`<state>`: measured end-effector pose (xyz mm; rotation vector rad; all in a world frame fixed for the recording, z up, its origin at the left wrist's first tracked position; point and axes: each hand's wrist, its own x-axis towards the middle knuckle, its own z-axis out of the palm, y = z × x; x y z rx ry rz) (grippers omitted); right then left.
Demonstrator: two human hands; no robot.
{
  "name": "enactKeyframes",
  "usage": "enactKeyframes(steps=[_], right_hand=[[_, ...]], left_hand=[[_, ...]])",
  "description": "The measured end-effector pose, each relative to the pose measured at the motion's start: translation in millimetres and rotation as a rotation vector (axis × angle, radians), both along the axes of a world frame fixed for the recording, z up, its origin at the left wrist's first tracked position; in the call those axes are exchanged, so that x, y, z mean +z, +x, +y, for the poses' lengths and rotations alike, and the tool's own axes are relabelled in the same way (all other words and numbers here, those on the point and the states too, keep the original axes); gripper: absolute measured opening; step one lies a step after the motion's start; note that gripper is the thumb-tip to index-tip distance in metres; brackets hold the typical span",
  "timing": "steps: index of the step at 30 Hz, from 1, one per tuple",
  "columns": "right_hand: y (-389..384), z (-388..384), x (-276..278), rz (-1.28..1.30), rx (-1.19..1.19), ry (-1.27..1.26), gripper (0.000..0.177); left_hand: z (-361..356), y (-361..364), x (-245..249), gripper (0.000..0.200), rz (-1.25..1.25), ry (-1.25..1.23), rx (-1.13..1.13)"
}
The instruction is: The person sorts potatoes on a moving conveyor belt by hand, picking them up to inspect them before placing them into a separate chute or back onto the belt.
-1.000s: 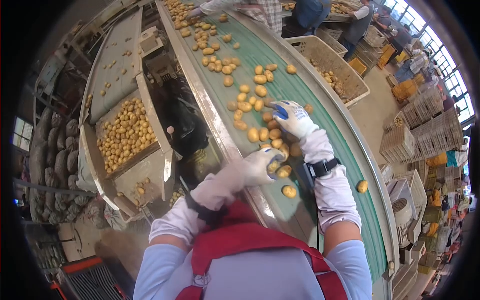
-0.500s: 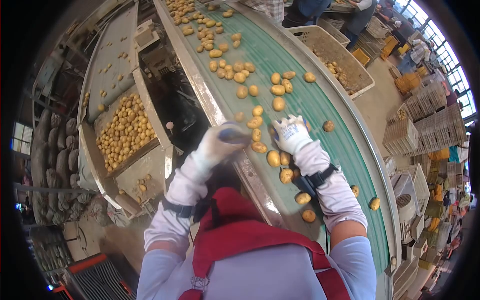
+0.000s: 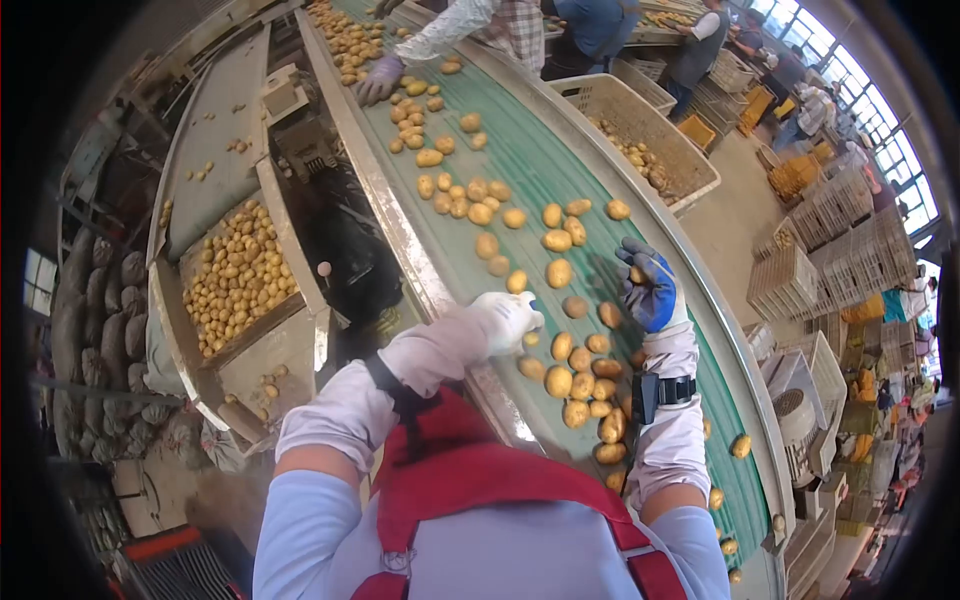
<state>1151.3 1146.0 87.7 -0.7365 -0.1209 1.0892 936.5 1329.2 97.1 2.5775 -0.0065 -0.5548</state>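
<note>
My left hand (image 3: 508,322), in a white glove, is over the near side of the green conveyor belt (image 3: 520,130), beside several potatoes (image 3: 558,380). Its fingers are curled and mostly hidden, so what they hold cannot be made out. My right hand (image 3: 652,285), in a white glove with a blue palm, is turned palm up on the belt's far side. Its fingers are curled around a small brown potato (image 3: 638,274). A loose group of potatoes lies between and below my hands.
A co-worker's gloved hand (image 3: 380,80) reaches onto the belt's upper end. A wooden bin (image 3: 312,300) of potatoes stands left. Beyond the belt's metal edge (image 3: 640,190) is a large crate (image 3: 705,185); stacked crates (image 3: 785,285) stand right.
My right hand has moved outward to the right and turned palm up. My left hand has moved right, over the belt. A co-worker's arm has come in at the top, and potatoes have shifted.
</note>
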Motion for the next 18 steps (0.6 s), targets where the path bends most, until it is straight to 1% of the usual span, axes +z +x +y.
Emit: enactKeyframes(steps=[1, 2, 3, 4, 6, 7, 8, 10, 11, 12, 14, 16, 17, 18], right_hand=[[-0.3, 8.1, 2.1, -0.042, -0.015, -0.042, 0.038], [-6.4, 21.1, 16.8, -0.086, -0.029, -0.085, 0.036], [-20.1, 31.3, 30.3, -0.169, -0.061, -0.129, 0.032], [-36.0, 43.1, 41.4, -0.16, -0.052, -0.125, 0.032], [-68.6, 60.6, 54.5, -0.645, -0.032, -0.203, 0.03], [-88.3, 61.4, 61.0, -0.78, 0.081, -0.155, 0.031], [-105.2, 63.9, 66.0, -0.917, 0.194, -0.101, 0.032], [-130.1, 82.2, 71.1, -1.459, 0.246, 0.217, 0.037], [-134.0, 84.5, 75.0, -1.475, 0.3, 0.223, 0.042], [-129.9, 85.3, 62.8, -1.296, 0.344, 0.133, 0.04], [-100.2, 92.9, 40.4, -1.289, 0.329, -0.087, 0.04], [-71.2, 101.3, -9.7, -1.766, 0.29, -0.429, 0.04], [-70.2, 103.0, -8.9, -1.77, 0.297, -0.433, 0.04], [-71.0, 103.9, -7.2, -1.973, 0.43, -0.595, 0.041]], left_hand=[[4.2, -6.4, -4.0, 0.037, -0.007, -0.227, 0.098], [8.0, -15.8, 7.8, 0.037, -0.003, -0.219, 0.106], [11.2, -28.8, 20.6, 0.039, 0.113, -0.83, 0.438], [8.8, -39.8, 32.4, 0.042, 0.227, -1.444, 0.775], [-8.5, -60.1, 38.7, 0.05, -0.078, -1.949, 0.965], [-13.1, -69.0, 28.4, 0.054, -0.181, -2.147, 0.875], [-18.0, -78.1, 24.1, 0.054, -0.186, -2.151, 0.892], [-21.3, -98.8, 18.2, 0.052, -0.322, -2.404, 0.829], [-21.3, -118.6, -7.3, 0.049, -0.387, -2.37, 0.835], [-20.8, -135.7, -16.5, 0.049, -0.391, -2.373, 0.836], [-24.1, -172.6, -23.6, 0.042, -0.431, -2.508, 0.876], [-27.0, -218.7, -16.3, 0.043, -0.493, -2.363, 1.048], [-28.7, -243.5, -18.9, 0.043, -0.547, -2.322, 1.152], [-32.3, -271.7, -26.0, 0.042, -0.602, -2.275, 1.259]])
